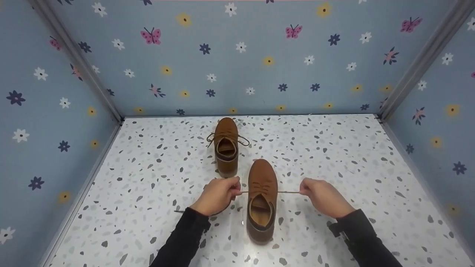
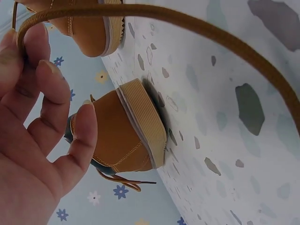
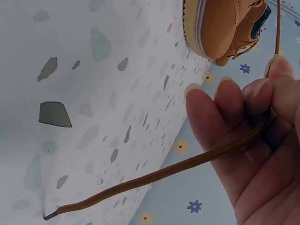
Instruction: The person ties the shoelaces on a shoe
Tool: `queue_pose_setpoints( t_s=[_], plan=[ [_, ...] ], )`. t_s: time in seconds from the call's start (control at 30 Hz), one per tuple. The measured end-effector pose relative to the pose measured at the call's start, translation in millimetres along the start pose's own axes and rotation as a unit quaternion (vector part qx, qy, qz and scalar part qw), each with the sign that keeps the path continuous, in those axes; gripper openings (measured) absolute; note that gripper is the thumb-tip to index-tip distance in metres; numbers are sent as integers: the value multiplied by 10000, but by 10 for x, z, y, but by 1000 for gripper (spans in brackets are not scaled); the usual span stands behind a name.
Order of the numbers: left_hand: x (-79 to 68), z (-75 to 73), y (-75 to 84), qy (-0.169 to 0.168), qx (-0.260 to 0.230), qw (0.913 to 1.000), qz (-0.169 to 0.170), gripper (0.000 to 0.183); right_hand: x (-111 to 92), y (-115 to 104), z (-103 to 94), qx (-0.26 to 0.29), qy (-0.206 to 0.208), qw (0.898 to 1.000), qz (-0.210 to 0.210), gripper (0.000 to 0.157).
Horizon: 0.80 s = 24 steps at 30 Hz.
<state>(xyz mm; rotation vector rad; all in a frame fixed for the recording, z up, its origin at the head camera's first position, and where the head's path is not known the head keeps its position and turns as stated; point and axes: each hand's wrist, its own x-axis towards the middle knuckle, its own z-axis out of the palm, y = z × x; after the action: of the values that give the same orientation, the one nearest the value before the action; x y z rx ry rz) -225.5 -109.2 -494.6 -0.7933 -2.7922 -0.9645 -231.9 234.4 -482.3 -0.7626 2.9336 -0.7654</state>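
Nearest me, a brown leather shoe [image 1: 262, 172] stands upright on the floor, toe pointing away. My left hand [image 1: 219, 194] pinches one end of its shoelace [image 2: 197, 26] on the left side. On the other side my right hand [image 1: 326, 196] pinches the opposite end of the shoelace [image 3: 154, 176], whose dark tip hangs free below the palm. Between the hands the lace runs straight and level across the shoe's front opening. A second brown shoe [image 1: 226, 128] stands farther off to the left, its lace tied in a bow with a loop at each side.
The white speckled floor [image 1: 148, 167] is bounded by a blue back wall [image 1: 237, 66] printed with flowers and butterflies. Similar side walls [image 1: 55, 129] rise at left and right, with grey metal strips [image 1: 423, 55] along the corners.
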Motion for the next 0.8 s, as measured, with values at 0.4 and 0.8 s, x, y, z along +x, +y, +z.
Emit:
queue_pose_setpoints(
  t_s=[0.4,0.8],
  plan=[
    [2,-53,97,-684,-768,9946,-142,18,-6,-1,-111,-143,241,9996,-33,9],
    [3,2,20,-592,-426,9967,-360,6,1,-26,-3,2,44,9999,161,8]
  ],
)
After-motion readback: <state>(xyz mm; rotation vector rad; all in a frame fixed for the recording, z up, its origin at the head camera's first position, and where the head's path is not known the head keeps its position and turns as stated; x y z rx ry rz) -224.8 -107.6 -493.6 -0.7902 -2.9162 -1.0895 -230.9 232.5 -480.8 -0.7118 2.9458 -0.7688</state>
